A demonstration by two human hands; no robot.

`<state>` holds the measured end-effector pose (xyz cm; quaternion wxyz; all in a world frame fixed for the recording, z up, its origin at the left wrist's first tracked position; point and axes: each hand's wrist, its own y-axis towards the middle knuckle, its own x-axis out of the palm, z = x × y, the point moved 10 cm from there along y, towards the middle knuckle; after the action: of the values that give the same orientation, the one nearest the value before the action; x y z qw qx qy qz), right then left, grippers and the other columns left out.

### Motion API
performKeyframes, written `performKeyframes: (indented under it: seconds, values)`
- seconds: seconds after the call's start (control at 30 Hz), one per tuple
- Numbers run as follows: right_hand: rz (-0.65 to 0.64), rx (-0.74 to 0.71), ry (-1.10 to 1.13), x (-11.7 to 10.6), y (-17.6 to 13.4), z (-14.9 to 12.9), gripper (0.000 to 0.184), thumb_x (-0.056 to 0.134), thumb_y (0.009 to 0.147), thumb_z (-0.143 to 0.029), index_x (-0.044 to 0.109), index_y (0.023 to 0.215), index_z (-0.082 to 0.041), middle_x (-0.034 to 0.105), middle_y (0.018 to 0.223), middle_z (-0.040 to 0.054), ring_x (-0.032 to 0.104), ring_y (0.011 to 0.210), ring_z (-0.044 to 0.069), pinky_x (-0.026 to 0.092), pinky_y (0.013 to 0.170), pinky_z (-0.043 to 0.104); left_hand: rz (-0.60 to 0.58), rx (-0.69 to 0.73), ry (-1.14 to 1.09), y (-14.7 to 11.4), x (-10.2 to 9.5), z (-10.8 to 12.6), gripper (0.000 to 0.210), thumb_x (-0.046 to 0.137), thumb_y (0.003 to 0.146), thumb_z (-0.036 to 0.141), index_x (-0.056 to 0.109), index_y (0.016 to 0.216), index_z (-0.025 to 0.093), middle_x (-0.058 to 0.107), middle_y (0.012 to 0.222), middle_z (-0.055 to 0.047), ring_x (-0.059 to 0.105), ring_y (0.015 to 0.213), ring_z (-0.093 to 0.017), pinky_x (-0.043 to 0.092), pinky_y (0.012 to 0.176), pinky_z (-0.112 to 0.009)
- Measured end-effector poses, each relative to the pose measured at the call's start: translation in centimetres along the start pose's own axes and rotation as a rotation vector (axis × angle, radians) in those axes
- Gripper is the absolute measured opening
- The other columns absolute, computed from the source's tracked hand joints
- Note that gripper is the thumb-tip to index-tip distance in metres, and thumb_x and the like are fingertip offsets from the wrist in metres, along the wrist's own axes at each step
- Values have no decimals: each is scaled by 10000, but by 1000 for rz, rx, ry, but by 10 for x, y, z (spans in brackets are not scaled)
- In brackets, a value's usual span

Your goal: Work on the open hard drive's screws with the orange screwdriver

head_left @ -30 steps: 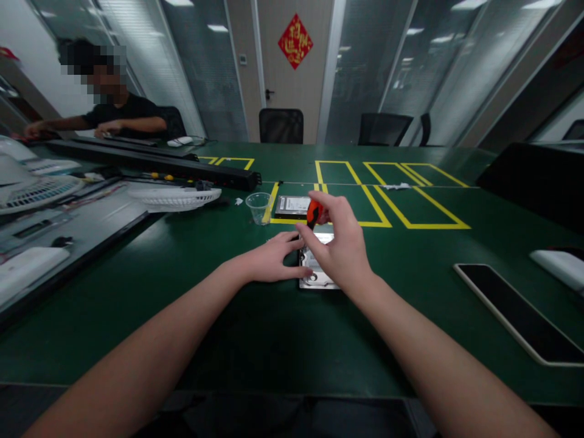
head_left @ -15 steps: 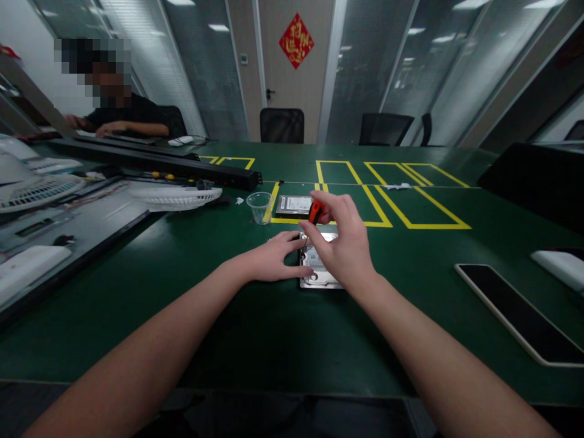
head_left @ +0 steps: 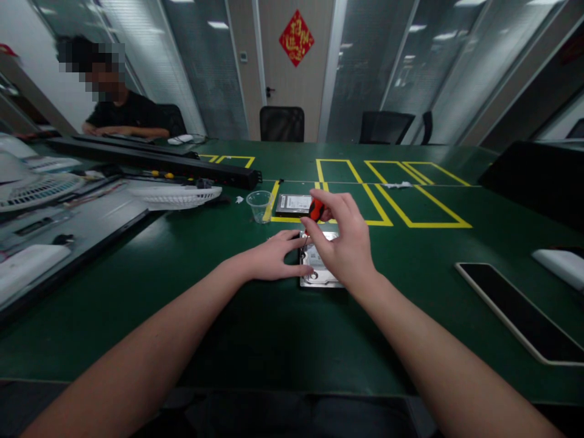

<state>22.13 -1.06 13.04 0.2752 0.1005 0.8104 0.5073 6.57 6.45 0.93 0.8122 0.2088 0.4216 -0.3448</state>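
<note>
A silver hard drive (head_left: 322,278) lies flat on the green table in front of me. My left hand (head_left: 276,257) rests at its left side, fingers stretched and spread, with thumb and index finger lying on the drive's top. Between the fingertips of my right hand (head_left: 344,234) is the red and black handle of a screwdriver (head_left: 316,210). It stands nearly upright over the drive, its thin shaft pointing down near my left index finger. The tip is too small to make out. My right hand covers the drive's right part.
Behind lies a second hard drive (head_left: 292,204), with a clear plastic cup (head_left: 260,207) on its left. White fan parts (head_left: 176,196) and a long black bar (head_left: 182,164) fill the left side. At right lies a phone (head_left: 515,310). A person (head_left: 130,115) sits at the far left.
The screwdriver handle has turned slightly between my right fingers. My left hand stays in place on the drive. The seated person's hand and head have shifted a little.
</note>
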Motion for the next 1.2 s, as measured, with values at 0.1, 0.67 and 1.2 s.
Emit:
performKeyframes:
  seconds: [0.1,0.67,1.2]
  values:
    - [-43,35,13,7,-2,2,528,663,1217,-217,696,1729,-340,860,1527,133,872,1279,331,799,1134,580,3,3,-1,0,-1,0,1006,861,1089,931,685,1887,343,533,2052,-183,447,1944,-534,367,1616,-765]
    - [-1,4,11,4,-2,-3,488,701,1185,-191,709,1655,-324,837,1388,98,828,1153,295,789,1034,511,1,-1,-5,0,-2,3,1000,880,1096,890,686,1890,312,559,2030,-193,481,1924,-530,389,1615,-734]
    - [-4,-9,16,6,-3,-5,522,657,1203,-184,678,1705,-328,852,1458,109,846,1206,311,793,1075,545,0,17,-13,-1,-1,1,1003,858,1105,927,664,1910,361,553,2044,-162,471,1930,-528,389,1607,-765]
